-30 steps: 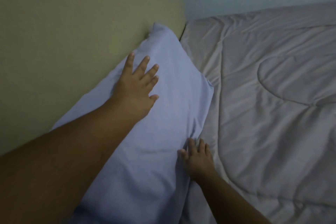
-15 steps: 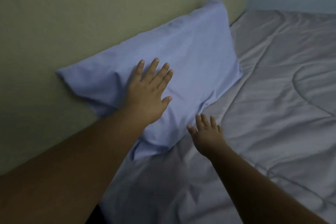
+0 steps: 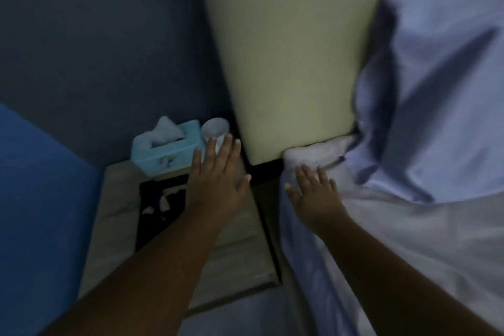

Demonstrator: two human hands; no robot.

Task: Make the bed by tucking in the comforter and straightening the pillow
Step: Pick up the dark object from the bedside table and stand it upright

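Nightstand tabletop: pale wood, nearest, left of the bed. A dark flat item lies on it, kind unclear.
Comforter: pale grey, spread over the bed at right, its corner bunched at the foot of the headboard.
Right hand: flat on that comforter corner, fingers straight and spread, gripping nothing.
Left hand: above the tabletop, apart from the bedding, fingers straight, holding nothing.
Tissue box: light blue, at the back of the tabletop.
White cup: just beside the box.
Headboard: cream.
Pillow: lilac-blue, creased, leaning against the headboard, far right.
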